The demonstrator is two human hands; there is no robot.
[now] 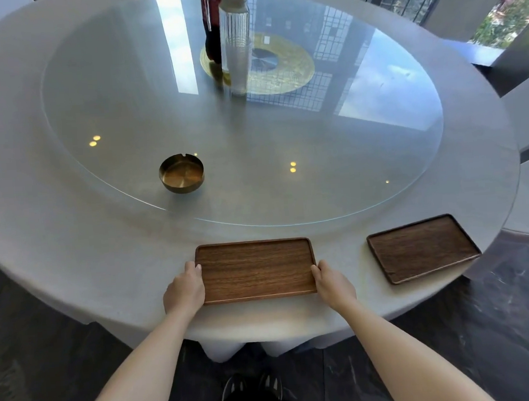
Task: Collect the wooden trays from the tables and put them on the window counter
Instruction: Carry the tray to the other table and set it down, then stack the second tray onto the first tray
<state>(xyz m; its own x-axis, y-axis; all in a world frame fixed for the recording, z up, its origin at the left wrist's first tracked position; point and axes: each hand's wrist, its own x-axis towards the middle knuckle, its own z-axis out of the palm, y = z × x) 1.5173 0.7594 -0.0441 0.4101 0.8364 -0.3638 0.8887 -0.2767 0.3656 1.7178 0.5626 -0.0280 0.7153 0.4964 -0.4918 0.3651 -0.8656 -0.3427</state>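
Note:
A rectangular wooden tray (255,270) lies flat on the near edge of the round grey table (89,259). My left hand (184,290) grips its left short edge and my right hand (331,281) grips its right short edge, fingers curled at the rim. A second, darker wooden tray (423,248) lies empty on the table to the right, turned at a slight angle and untouched.
A glass turntable (252,138) covers the table's middle. On it stand a brass ashtray (181,173), a clear ribbed bottle (235,36) and a dark bottle (212,25) behind it. Windows are at the upper right. Dark floor surrounds the table.

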